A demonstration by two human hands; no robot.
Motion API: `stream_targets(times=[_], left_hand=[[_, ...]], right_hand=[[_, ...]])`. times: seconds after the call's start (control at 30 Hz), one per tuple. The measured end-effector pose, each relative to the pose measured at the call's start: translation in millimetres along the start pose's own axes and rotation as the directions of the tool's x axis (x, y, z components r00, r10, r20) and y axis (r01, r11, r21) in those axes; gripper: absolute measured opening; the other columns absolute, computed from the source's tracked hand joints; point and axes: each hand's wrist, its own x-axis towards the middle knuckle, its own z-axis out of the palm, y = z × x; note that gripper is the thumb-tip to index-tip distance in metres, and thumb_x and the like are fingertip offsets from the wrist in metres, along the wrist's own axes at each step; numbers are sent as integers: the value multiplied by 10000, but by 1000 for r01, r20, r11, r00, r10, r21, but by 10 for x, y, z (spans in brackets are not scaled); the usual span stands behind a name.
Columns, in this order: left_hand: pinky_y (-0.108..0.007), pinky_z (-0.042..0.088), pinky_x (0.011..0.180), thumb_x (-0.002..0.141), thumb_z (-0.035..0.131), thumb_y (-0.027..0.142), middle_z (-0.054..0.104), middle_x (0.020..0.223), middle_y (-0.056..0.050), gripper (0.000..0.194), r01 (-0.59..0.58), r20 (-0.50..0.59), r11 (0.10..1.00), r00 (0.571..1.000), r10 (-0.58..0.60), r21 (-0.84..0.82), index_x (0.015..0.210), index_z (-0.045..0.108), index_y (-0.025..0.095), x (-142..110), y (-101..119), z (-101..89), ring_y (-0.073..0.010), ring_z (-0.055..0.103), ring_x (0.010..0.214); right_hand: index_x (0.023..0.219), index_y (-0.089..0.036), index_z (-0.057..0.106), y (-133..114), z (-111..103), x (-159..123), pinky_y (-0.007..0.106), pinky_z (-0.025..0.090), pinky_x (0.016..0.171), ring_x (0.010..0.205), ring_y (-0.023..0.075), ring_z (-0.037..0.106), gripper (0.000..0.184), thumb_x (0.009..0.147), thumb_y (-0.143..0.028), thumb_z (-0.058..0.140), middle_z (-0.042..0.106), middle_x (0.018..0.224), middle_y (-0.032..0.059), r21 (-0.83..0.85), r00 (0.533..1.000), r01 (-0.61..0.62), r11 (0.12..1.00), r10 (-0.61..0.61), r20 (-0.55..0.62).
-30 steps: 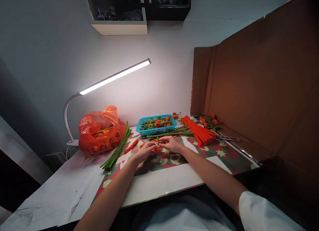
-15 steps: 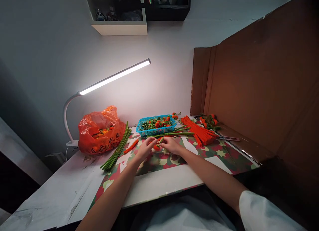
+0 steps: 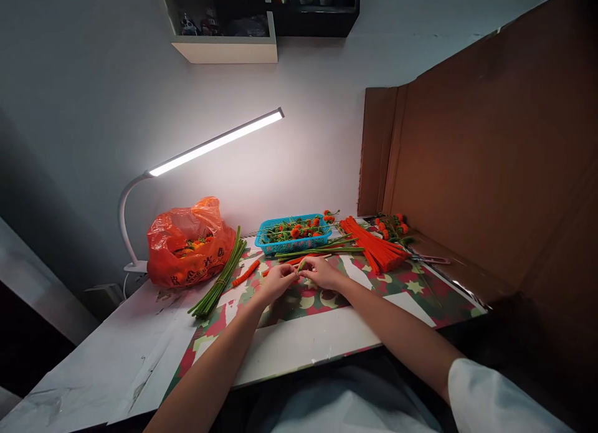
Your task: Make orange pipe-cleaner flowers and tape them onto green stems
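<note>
1 small green piece (image 3: pixel 302 265) b/w the fingertips of 2 hands, just above the patterned sheet (image 3: pixel 308 302) near the middle of the table (image 3: pixel 116 352). R hand (image 3: pixel 320 273) pinches it, thumb & finger closed on it; L hand (image 3: pixel 279 280) has a narrow pinch right beside it, can't tell if it holds anything. Just behind the hands, 1 orange rod (image 3: pixel 311 258), partly hidden; 1 more short orange stick (image 3: pixel 245 274) to the left. 1 blue basket (image 3: pixel 275 248) w/ several orange-headed flowers, too tangled to count, & a few long green stems (image 3: pixel 322 252) lying along its front. Right of it, 1 fanned bundle of red-orange strips (image 3: pixel 374 243); past that, a small clump of orange flowers (image 3: pixel 382 226) & 1 pinkish handle (image 3: pixel 432 260). Far left: 1 bound bunch of green stems (image 3: pixel 217 295), 1 orange plastic bag (image 3: pixel 187 274), 1 lit lamp (image 3: pixel 215 147). Vs 0.5 s ago: L hand has moved in, gap b/w hands gone, & the orange bit seen b/w them then is now mostly hidden. Vs 1 s ago: green piece was abt upright, now tilted. Its long axis slants, upper end up & to the right, lower end toward L fingertips.
</note>
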Motion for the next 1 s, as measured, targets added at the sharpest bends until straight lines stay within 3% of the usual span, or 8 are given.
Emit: stream_targets(times=[0.27,0.37,0.47,0.57,0.63,0.7,0.83,1.0], left_hand=[[-230,350,509,650,620,337,568,585,-7,190,269,281,920,941,-188,-285,635,595,149,-41,29,-131,-110,496,537],[-231,363,515,666,634,352,562,592,1,207,330,323,893,918,-228,-305,659,595,149,-39,18,-153,-104,499,533],[-248,394,541,730,575,487,585,623,-17,353,246,241,940,952,-188,-238,717,614,137,-28,11,-126,-123,524,559],[-285,435,600,808,407,583,634,752,-55,500,62,63,993,996,-56,-97,847,633,138,-45,44,-51,-165,569,644],[-297,441,645,806,453,534,643,876,-68,426,-127,-37,986,991,132,108,914,625,159,-76,82,11,-189,585,736],[-297,430,664,784,529,433,627,897,-63,290,-247,-95,906,951,295,345,890,611,176,-109,117,67,-196,576,773],[-282,402,650,777,511,256,596,816,-40,98,-223,-111,802,935,336,554,776,579,185,-142,145,135,-174,549,712],[-267,380,642,739,523,200,596,782,-39,55,-163,-112,835,960,258,526,722,569,175,-113,119,146,-168,539,706]], right_hand=[[851,-162,688,30,-26,3,260,454,678,753,157,614,145,749,-253,638,692,829,41,145,991,81,986,-96,96],[824,-153,686,46,-17,11,264,459,699,786,170,625,125,745,-237,636,697,827,49,168,991,74,983,-91,98],[808,-140,686,71,-19,19,246,446,646,723,156,615,116,744,-217,627,700,831,55,142,996,26,990,-37,76],[789,-134,687,105,-32,31,233,425,602,668,145,598,104,736,-204,633,699,787,46,69,999,-22,997,20,28],[789,-140,693,127,-40,39,230,421,611,679,146,600,97,727,-193,641,701,782,37,13,999,-35,999,35,1],[799,-148,700,144,-43,44,230,423,630,707,150,607,102,725,-189,643,707,805,34,-22,999,-44,999,44,-16],[807,-147,700,151,-30,47,228,411,620,693,146,598,113,740,-213,638,702,782,33,-68,997,-78,995,77,-21],[756,-143,696,122,-21,39,229,390,615,671,142,579,101,745,-232,650,676,702,25,-118,997,-82,990,83,6]])
